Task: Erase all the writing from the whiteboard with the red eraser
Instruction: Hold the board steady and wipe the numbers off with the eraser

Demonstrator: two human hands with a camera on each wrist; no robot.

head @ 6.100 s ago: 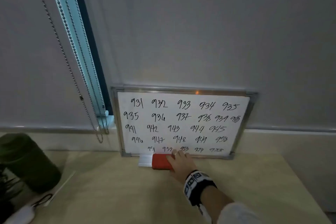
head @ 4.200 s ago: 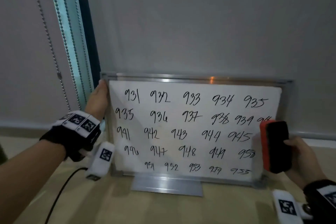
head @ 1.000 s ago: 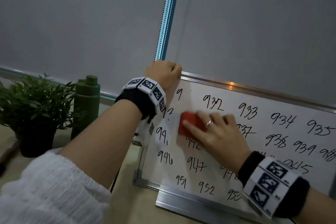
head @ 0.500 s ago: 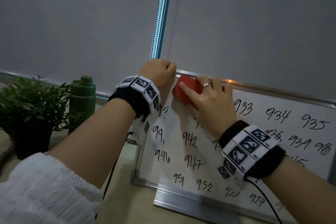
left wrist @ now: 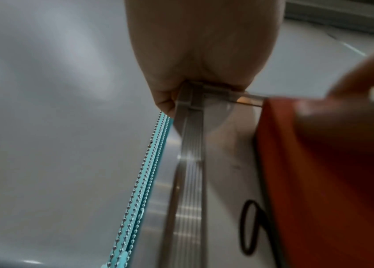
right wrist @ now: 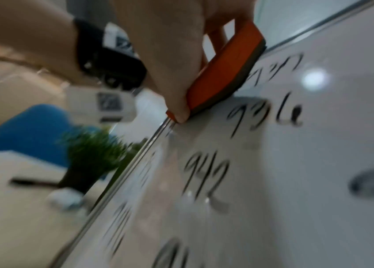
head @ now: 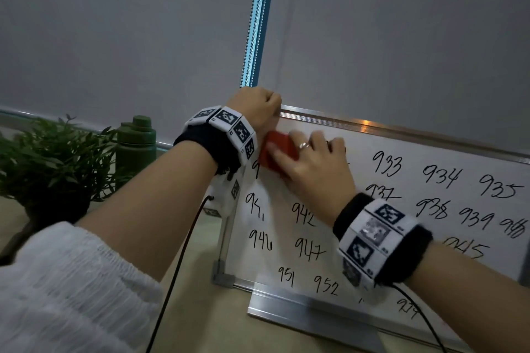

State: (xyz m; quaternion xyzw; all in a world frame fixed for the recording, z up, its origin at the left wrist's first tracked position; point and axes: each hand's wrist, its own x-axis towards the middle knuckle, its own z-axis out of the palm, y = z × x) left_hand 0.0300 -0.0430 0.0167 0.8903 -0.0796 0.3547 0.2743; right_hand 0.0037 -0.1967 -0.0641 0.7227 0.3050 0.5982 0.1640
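The whiteboard [head: 424,149] stands against the blind, with black numbers in rows across it. My left hand [head: 258,107] grips its top left corner [left wrist: 193,94]. My right hand [head: 312,169] holds the red eraser [head: 279,152] and presses it against the board near the top left, close under the left wrist. In the right wrist view the eraser [right wrist: 222,70] lies felt side on the board with my thumb along its lower edge. The patch around the eraser is wiped, with a stray stroke left beside it. Numbers such as 933, 934 and 942 [head: 304,215] remain.
A green bottle [head: 136,146] and a potted plant [head: 48,163] stand at the left on the beige table [head: 200,318]. A bead chain [head: 253,20] hangs down the gap between the blinds above the board's corner. The board's metal tray [head: 312,315] juts forward at its foot.
The eraser has come down a little from the board's top edge toward the left wrist. More of the top left writing is gone. My left hand keeps its hold on the corner.
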